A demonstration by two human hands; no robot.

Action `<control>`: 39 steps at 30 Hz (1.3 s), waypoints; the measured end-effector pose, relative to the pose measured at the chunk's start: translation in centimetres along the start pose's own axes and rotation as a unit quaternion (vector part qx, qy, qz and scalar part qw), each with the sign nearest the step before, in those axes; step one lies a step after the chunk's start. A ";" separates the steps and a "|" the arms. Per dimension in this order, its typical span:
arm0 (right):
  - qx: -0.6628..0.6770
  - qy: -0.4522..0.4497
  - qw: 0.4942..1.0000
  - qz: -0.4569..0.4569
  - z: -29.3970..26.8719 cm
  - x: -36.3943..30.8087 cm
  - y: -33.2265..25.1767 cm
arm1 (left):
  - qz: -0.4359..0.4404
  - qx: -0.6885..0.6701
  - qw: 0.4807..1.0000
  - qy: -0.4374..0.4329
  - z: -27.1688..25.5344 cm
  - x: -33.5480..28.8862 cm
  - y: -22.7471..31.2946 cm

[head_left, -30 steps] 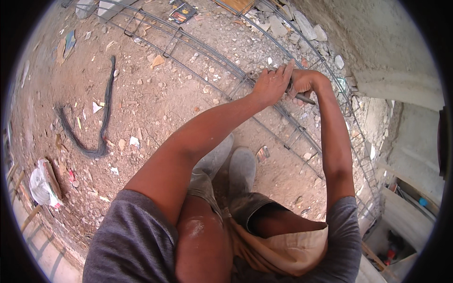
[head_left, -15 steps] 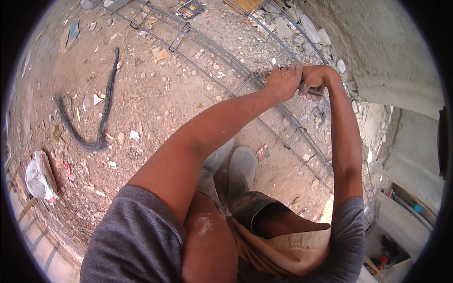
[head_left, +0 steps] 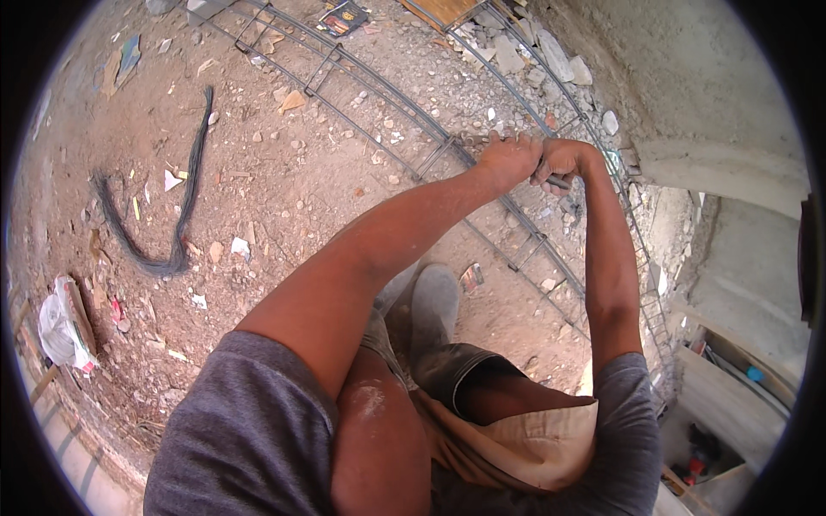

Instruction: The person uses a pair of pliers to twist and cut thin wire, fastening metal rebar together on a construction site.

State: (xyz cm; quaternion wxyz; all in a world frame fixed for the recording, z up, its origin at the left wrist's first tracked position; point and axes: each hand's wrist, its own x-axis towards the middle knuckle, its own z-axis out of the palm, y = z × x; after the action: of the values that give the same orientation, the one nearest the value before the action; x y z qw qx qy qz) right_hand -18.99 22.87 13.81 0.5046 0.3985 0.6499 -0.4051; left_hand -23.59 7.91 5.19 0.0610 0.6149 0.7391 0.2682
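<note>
At nine o'clock, a bent bundle of dark grey wire (head_left: 178,258) is lying well apart. At half past one, the left hand (head_left: 514,162) is curling over the grey steel-bar cage (head_left: 540,237), finger hold hidden. The right hand (head_left: 564,161) is grasping a dark rod-shaped tool (head_left: 557,182), probably best worked evenly while the left is bracing. Farther toward two, a rough grey concrete wall (head_left: 705,103) may be limiting room.
</note>
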 end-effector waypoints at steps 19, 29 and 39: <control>-0.468 0.435 0.759 -0.126 1.8 -3.2 -3.6 | -0.137 -0.098 0.985 0.030 -2.2 2.8 -0.9; -0.494 0.498 0.688 -0.184 4.9 -5.5 -3.1 | -0.111 -0.179 0.977 -0.017 -3.3 2.3 -1.4; -0.488 0.505 0.696 -0.152 3.1 -3.5 -1.1 | -0.092 -0.164 0.982 -0.023 -2.4 2.6 -1.1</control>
State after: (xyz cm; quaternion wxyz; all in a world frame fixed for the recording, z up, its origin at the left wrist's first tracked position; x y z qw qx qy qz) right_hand -18.36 19.26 16.90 0.1558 0.1369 0.9652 0.1596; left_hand -26.20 9.46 7.33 0.2026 0.5320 0.7367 0.3649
